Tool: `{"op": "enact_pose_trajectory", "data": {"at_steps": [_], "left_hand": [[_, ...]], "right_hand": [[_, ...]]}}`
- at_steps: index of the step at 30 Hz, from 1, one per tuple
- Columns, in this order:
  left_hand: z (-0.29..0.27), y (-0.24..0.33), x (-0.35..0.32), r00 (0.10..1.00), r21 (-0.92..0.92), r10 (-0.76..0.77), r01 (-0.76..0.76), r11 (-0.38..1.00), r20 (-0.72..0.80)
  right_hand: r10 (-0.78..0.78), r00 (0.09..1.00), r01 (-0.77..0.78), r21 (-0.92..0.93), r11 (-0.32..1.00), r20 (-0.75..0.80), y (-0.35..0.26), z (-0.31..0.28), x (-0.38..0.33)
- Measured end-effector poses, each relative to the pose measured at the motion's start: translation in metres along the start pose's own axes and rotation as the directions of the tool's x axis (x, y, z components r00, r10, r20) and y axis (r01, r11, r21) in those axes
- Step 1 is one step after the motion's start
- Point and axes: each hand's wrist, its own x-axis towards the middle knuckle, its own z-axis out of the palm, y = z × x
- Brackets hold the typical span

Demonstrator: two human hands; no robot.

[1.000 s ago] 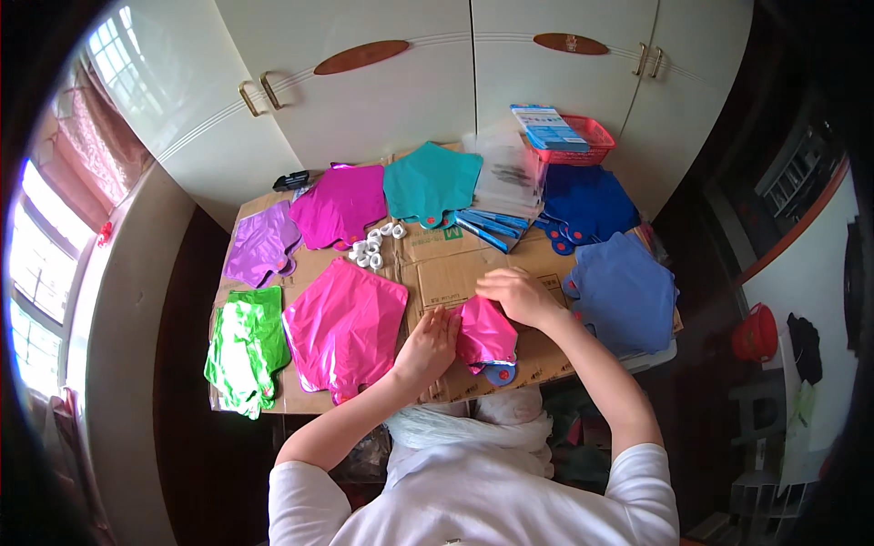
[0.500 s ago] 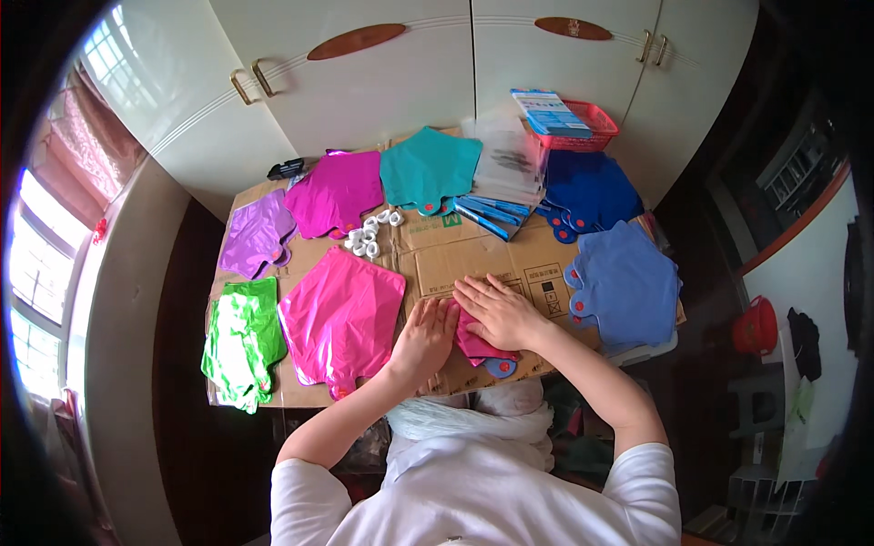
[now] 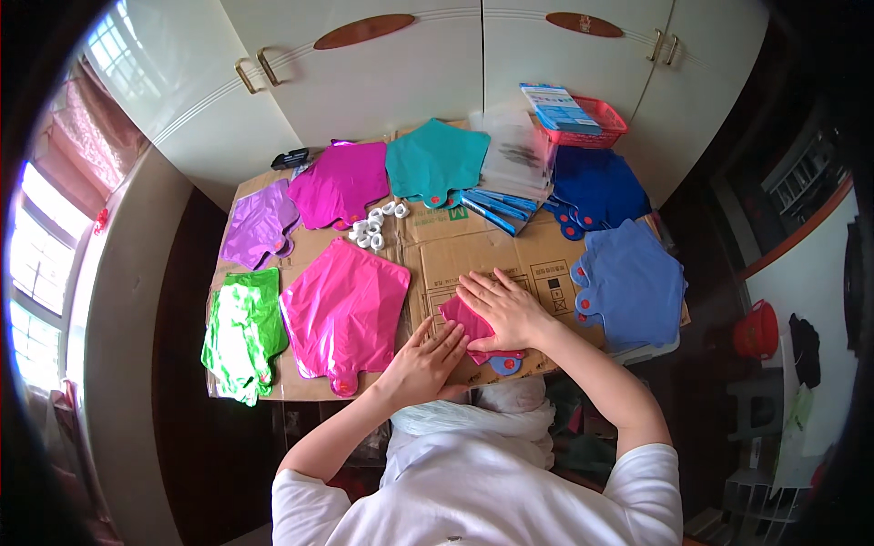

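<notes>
Foil point(image 3: 462, 314), pink and apparently folded small, lies near 6 o'clock on a cardboard-covered counter point(image 3: 419, 259), a spot both arms reach easily. The right grip point(image 3: 512, 309), spread nearly flat and clasping nothing, covers its 2 o'clock side, seemingly to hold it down; the left grip point(image 3: 426, 359), fingers extended and likewise clasping nothing, touches its 8 o'clock side, perhaps against sliding. A blue tab point(image 3: 503, 365) juts out at 5. Sheets lie around the dial, likely kept apart by colour for easy picking: big pink point(image 3: 346, 314) and green point(image 3: 241, 318) toward 8, lilac point(image 3: 258, 223) past 9, magenta point(image 3: 341, 187) at 10, teal point(image 3: 437, 164) at 12, navy point(image 3: 601, 182) at 2, pale blue point(image 3: 633, 287) at 3. White rings point(image 3: 374, 227) cluster inside 10, probably grouped against scattering; clear bags point(image 3: 514, 159) and blue sticks point(image 3: 496, 211) lie stacked toward 1. Between 1 and 2, a blue pack point(image 3: 560, 109) rests on a red basket point(image 3: 596, 141).
</notes>
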Motion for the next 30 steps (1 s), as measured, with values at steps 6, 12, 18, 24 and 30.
{"op": "enact_pose_trajectory", "data": {"at_steps": [6, 12, 18, 24, 30], "left_hand": [[0.006, 0.009, -0.001, 0.999, 0.060, -0.014, 0.017, 0.998, -0.047], [0.018, 0.040, -0.014, 0.993, -0.008, -0.057, 0.056, 0.998, -0.106], [0.032, 0.046, -0.017, 0.970, -0.020, -0.107, 0.105, 0.994, -0.218], [0.018, 0.025, -0.005, 0.975, 0.013, -0.102, 0.107, 0.994, -0.199], [0.013, -0.018, 0.015, 0.984, 0.006, -0.072, 0.074, 0.997, -0.161]], "right_hand": [[0.010, 1.000, -0.011, -0.025, 1.000, -0.019, -0.003, 0.005, -0.004], [0.060, 0.998, -0.061, -0.020, 0.998, -0.023, -0.025, 0.002, -0.023], [0.065, 0.997, -0.066, -0.021, 0.998, -0.047, -0.032, 0.001, -0.029], [0.112, 0.990, -0.115, -0.032, 0.993, -0.085, -0.024, 0.007, -0.017], [0.109, 0.973, -0.104, 0.034, 0.994, -0.202, 0.005, 0.015, 0.010]]}}
